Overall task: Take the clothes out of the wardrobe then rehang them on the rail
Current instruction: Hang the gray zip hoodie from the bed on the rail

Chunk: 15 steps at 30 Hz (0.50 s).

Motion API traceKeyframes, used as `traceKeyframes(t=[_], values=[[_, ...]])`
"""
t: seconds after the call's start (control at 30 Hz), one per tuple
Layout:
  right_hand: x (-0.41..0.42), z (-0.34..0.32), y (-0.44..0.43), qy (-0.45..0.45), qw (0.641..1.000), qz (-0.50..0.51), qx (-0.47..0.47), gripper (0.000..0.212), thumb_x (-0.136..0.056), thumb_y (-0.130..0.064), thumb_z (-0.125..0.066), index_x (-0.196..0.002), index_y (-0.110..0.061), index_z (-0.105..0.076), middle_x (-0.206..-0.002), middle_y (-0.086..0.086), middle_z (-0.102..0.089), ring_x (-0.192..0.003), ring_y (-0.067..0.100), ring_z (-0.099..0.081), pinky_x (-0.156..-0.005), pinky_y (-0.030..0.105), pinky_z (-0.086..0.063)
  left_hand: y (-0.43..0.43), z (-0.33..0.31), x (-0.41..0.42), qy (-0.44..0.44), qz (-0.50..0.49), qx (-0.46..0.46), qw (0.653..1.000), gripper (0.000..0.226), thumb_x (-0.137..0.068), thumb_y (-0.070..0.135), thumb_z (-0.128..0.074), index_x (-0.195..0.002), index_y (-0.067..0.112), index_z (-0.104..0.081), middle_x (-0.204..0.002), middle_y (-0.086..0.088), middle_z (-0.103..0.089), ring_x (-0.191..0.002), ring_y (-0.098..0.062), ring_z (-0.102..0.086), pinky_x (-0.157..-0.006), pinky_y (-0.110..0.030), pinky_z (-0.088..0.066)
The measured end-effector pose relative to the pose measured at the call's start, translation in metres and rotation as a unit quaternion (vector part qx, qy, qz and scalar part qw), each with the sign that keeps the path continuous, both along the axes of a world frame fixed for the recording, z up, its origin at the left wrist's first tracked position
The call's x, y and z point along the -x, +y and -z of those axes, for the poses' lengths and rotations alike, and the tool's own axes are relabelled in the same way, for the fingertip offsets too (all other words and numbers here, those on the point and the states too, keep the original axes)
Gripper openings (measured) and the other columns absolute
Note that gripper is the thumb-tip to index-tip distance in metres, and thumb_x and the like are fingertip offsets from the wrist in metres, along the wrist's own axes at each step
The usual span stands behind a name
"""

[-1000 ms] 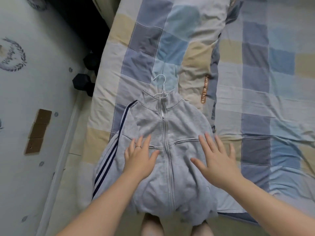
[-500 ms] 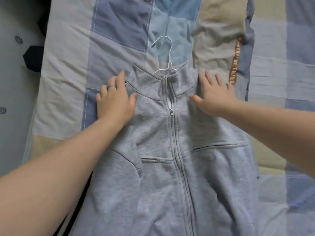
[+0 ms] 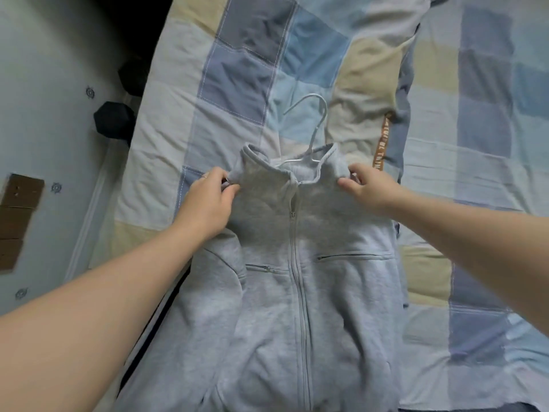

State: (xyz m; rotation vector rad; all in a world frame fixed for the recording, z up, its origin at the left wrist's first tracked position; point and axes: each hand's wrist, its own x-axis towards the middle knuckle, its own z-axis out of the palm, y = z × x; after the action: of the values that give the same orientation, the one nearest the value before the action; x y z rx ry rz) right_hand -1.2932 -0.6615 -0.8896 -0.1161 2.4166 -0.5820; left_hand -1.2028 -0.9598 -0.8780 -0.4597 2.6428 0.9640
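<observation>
— Checking left hand [image 3: 208, 202] and right hand [image 3: 368, 190]: grip status?
— Curled, each pinching a shoulder of grey jacket [image 3: 267, 307] lying front-up on bed [image 3: 237, 69], white hanger [image 3: 317, 132] in collar.

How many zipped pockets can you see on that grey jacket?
2: one pocket left of the main zip, another right of it, slightly higher. More may be hidden underneath.

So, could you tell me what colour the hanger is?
White hanger, clearest in the head view.
</observation>
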Motion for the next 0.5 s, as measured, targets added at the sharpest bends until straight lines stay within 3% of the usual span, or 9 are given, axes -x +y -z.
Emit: traceKeyframes(t=[0.1, 0.23, 0.37, 0.5], values=[[-0.017, -0.038, 0.014, 0.007, 0.999, -0.032, 0.031, 0.036, -0.097, -0.031, -0.059, -0.067, -0.028, -0.039, -0.067, -0.01, -0.044, -0.062, 0.011, -0.041, -0.054, 0.024, -0.028, 0.003, -0.035, -0.032, -0.015, 0.02, 0.004, 1.0, 0.016, -0.1, 0.026, -0.054, -0.09, 0.014, -0.05, -0.094, -0.007, -0.056, -0.091, -0.026, -0.051, -0.073, -0.032, -0.03], [-0.047, -0.101, 0.034, 0.014, 0.994, -0.101, 0.046, 0.029, -0.093, -0.026, -0.065, -0.069, -0.021, -0.048, -0.064, -0.005, -0.047, -0.059, 0.013, -0.042, -0.05, 0.015, -0.03, 0.014, -0.088, -0.085, -0.022, 0.018, 0.008, 1.0, 0.022, -0.1, 0.023, -0.055, -0.082, 0.018, -0.044, -0.086, -0.007, -0.051, -0.087, -0.03, -0.05, -0.071, -0.035, -0.029], [-0.081, -0.172, 0.049, 0.01, 0.985, -0.165, 0.048, 0.02, -0.095, -0.028, -0.062, -0.09, -0.009, -0.063, -0.079, 0.006, -0.06, -0.074, 0.025, -0.053, -0.057, 0.029, -0.031, 0.035, -0.15, -0.141, -0.024, -0.031, 0.004, 0.999, 0.021, -0.098, 0.021, -0.057, -0.081, 0.012, -0.049, -0.086, -0.01, -0.055, -0.087, -0.033, -0.053, -0.07, -0.038, -0.033], [-0.116, -0.229, 0.064, 0.016, 0.979, -0.194, 0.064, 0.018, -0.096, -0.029, -0.059, -0.085, -0.015, -0.06, -0.076, 0.001, -0.059, -0.073, 0.021, -0.053, -0.059, 0.032, -0.035, 0.063, -0.209, -0.201, -0.027, -0.092, 0.012, 0.995, 0.017, -0.099, 0.026, -0.054, -0.099, 0.009, -0.06, -0.101, -0.011, -0.061, -0.099, -0.033, -0.056, -0.086, -0.047, -0.045]])
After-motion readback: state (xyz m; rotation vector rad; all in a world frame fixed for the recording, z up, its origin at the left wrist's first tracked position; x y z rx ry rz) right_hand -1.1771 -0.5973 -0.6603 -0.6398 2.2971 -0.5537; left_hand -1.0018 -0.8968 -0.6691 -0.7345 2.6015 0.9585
